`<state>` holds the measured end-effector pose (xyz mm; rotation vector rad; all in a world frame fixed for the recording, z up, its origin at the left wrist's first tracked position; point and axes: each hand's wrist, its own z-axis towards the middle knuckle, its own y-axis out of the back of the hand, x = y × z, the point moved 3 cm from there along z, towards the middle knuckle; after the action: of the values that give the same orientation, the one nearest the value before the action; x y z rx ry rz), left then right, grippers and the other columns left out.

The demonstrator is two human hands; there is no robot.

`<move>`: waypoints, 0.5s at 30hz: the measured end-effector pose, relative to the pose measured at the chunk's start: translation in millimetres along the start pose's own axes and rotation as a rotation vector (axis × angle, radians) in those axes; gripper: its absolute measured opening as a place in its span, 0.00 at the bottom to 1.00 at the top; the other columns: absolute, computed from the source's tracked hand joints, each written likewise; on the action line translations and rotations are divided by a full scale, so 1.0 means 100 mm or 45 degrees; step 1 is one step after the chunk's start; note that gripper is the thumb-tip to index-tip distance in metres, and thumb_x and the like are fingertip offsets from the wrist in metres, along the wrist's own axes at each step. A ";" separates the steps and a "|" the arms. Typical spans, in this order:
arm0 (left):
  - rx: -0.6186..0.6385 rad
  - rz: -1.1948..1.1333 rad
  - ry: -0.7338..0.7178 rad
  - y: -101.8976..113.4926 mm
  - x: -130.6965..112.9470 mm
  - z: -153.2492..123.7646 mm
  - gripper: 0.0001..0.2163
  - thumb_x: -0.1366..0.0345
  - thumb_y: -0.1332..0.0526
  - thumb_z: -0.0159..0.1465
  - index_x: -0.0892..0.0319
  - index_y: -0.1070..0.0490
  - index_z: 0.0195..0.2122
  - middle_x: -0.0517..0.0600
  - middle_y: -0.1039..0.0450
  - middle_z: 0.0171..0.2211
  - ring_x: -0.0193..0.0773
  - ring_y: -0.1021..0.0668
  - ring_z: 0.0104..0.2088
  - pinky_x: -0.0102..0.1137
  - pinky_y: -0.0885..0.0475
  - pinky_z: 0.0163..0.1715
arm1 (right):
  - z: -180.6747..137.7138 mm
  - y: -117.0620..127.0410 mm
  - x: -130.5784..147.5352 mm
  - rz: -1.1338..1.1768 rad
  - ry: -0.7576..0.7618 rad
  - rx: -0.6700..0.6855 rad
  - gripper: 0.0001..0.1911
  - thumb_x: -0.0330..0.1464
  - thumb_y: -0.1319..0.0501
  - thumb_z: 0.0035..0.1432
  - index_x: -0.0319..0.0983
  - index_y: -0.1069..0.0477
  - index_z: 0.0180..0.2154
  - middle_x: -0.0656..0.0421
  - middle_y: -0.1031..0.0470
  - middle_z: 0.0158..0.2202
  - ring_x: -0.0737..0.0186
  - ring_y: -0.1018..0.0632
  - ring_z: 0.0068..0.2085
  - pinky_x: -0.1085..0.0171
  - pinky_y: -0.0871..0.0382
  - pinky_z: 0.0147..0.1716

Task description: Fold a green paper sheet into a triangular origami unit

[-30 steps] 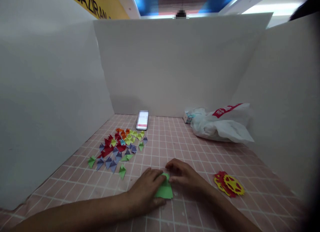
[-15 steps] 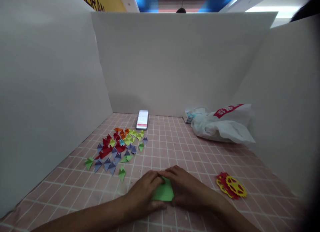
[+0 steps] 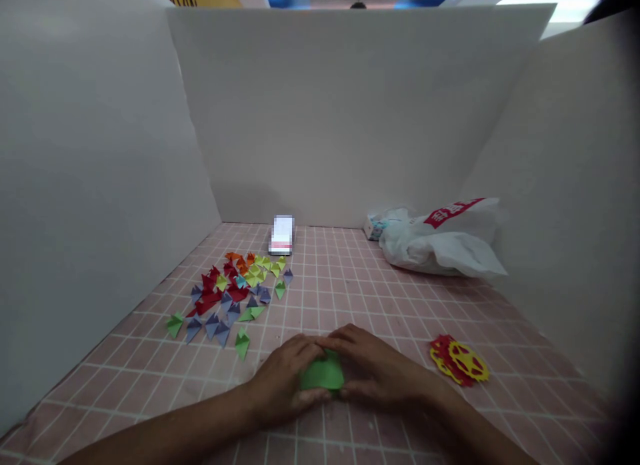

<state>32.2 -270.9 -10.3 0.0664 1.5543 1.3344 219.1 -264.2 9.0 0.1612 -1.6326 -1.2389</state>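
Dozens of folded paper triangles [image 3: 231,293] lie finished at bench [image 3: 350,285] left | left hand [image 3: 280,385] and right hand [image 3: 373,368] both pinch green paper [image 3: 323,373] flat near front edge | fold looks midway | red-yellow papercut [image 3: 459,361] apart at right

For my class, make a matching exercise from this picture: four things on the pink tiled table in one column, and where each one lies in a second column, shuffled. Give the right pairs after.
Things
1. green paper
2. pile of folded paper triangles
3. white plastic bag
4. red and yellow paper cutout

Places
A. far right, by the back wall
B. between the left hand and the right hand
C. near right, beside the right forearm
D. left of the middle of the table

Pairs: 1-B, 2-D, 3-A, 4-C
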 end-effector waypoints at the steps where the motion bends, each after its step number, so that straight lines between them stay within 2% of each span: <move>1: -0.007 -0.002 -0.003 0.00 0.00 0.00 0.15 0.58 0.37 0.60 0.56 0.33 0.47 0.55 0.29 0.53 0.49 0.29 0.54 0.46 0.37 0.56 | 0.00 0.00 0.01 0.009 0.002 -0.008 0.38 0.39 0.35 0.55 0.47 0.46 0.64 0.53 0.31 0.53 0.54 0.32 0.52 0.55 0.37 0.52; 5: -0.020 -0.006 -0.019 0.01 0.00 0.01 0.13 0.59 0.38 0.62 0.56 0.32 0.46 0.55 0.29 0.54 0.47 0.29 0.55 0.45 0.37 0.57 | 0.01 0.01 0.01 0.018 0.000 -0.038 0.34 0.40 0.36 0.56 0.46 0.42 0.63 0.52 0.30 0.51 0.53 0.31 0.51 0.54 0.36 0.51; 10: -0.020 0.014 -0.007 0.00 0.00 0.00 0.13 0.60 0.38 0.61 0.56 0.30 0.47 0.56 0.31 0.57 0.48 0.29 0.57 0.47 0.40 0.59 | 0.01 0.01 0.02 0.004 0.017 -0.036 0.25 0.42 0.37 0.57 0.43 0.33 0.56 0.52 0.29 0.50 0.54 0.30 0.50 0.55 0.36 0.50; 15: -0.012 0.021 0.036 -0.01 0.01 0.00 0.12 0.61 0.37 0.60 0.58 0.29 0.44 0.58 0.31 0.58 0.49 0.29 0.57 0.47 0.40 0.60 | 0.01 0.01 0.05 -0.005 0.011 -0.043 0.23 0.42 0.37 0.58 0.42 0.31 0.54 0.52 0.29 0.50 0.55 0.29 0.49 0.56 0.35 0.49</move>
<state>31.9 -270.9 -11.3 0.0551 1.5743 1.3604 216.2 -266.1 13.3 0.1486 -1.6035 -1.2661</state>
